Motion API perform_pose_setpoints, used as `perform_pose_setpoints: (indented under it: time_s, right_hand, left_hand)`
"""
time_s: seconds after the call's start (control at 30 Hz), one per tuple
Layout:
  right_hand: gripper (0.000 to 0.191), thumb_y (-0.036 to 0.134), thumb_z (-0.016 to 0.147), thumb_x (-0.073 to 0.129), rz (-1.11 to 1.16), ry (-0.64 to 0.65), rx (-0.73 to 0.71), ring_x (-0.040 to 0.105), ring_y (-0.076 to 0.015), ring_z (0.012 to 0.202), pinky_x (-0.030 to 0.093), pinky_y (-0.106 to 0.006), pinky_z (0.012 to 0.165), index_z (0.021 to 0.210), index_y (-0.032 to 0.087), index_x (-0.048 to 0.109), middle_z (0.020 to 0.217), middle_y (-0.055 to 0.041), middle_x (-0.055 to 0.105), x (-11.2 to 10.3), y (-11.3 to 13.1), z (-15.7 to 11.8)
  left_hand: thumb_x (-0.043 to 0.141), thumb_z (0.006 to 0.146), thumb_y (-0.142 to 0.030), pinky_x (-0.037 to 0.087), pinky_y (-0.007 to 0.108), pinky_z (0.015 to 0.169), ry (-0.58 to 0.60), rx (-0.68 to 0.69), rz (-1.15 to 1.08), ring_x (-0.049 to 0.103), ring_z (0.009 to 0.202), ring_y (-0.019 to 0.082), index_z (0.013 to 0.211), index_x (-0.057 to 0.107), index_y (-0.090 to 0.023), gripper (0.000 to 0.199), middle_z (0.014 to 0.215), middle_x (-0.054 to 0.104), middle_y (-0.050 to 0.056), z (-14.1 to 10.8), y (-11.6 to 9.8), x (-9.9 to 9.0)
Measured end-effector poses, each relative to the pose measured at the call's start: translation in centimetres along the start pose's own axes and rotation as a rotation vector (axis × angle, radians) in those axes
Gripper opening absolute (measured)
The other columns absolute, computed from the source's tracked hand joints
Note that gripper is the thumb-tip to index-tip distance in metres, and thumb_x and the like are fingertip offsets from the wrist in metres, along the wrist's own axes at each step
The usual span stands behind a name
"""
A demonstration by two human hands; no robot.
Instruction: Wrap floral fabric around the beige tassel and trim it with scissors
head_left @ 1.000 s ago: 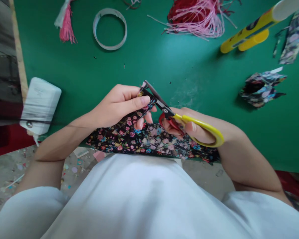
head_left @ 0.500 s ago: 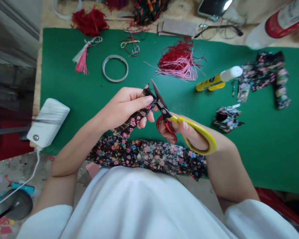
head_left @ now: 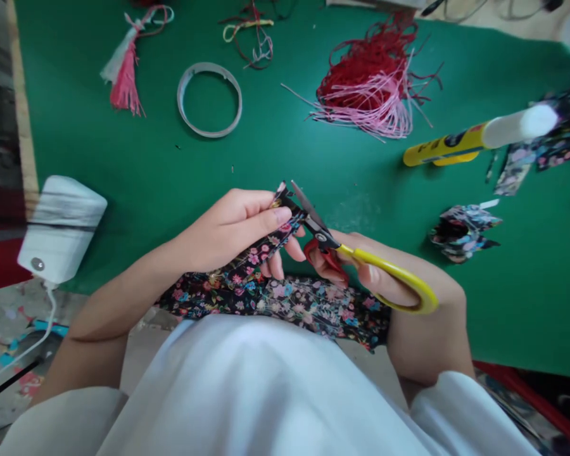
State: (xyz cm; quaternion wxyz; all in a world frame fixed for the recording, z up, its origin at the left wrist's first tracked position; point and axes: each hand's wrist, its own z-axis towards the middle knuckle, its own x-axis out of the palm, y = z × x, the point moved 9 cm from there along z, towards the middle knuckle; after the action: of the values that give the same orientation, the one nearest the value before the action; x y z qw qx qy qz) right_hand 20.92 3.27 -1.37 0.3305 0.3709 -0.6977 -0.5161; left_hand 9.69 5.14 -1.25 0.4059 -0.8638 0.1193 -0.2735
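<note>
Clearly, even from afar, I see a narrow black fabric strip point(head_left: 260, 251), printed with tiny pink and blue flowers, pinched in the left hand point(head_left: 235, 231) above the green mat point(head_left: 152, 202), while the right hand point(head_left: 380, 280) grips yellow-and-red-handled scissors point(head_left: 322, 238) at the strip's far end.

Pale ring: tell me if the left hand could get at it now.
Probably not right away: the left hand holds the floral fabric, though nothing seems to block the way to the pale ring.
</note>
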Motion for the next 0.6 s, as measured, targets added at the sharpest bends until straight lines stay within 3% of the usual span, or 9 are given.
perform_pose_setpoints:
  time_s: [0.2,0.6]
  right_hand:
    - [0.064,0.08,0.086,0.027,-0.07,0.078,0.028,0.04,-0.0095,0.055,0.032,-0.026,0.05,0.087,0.019,0.045,0.071,0.0008,0.049,0.55,-0.2,-0.01]
    - [0.063,0.081,0.087,0.023,-0.208,0.014,0.033,0.035,-0.0074,0.051,0.028,-0.025,0.047,0.085,0.02,0.04,0.065,0.0032,0.049,0.31,0.2,0.2]
  left_hand:
    - [0.057,0.092,-0.043,0.05,0.017,0.046,0.047,-0.021,0.075,0.063,0.048,0.008,0.087,0.067,-0.014,0.032,0.078,0.076,0.004,-0.27,0.1,-0.07]
    - [0.058,0.092,-0.037,0.048,0.013,0.044,0.0,-0.038,0.101,0.059,0.046,0.005,0.082,0.066,-0.013,0.027,0.073,0.074,0.002,-0.47,-0.3,-0.05]
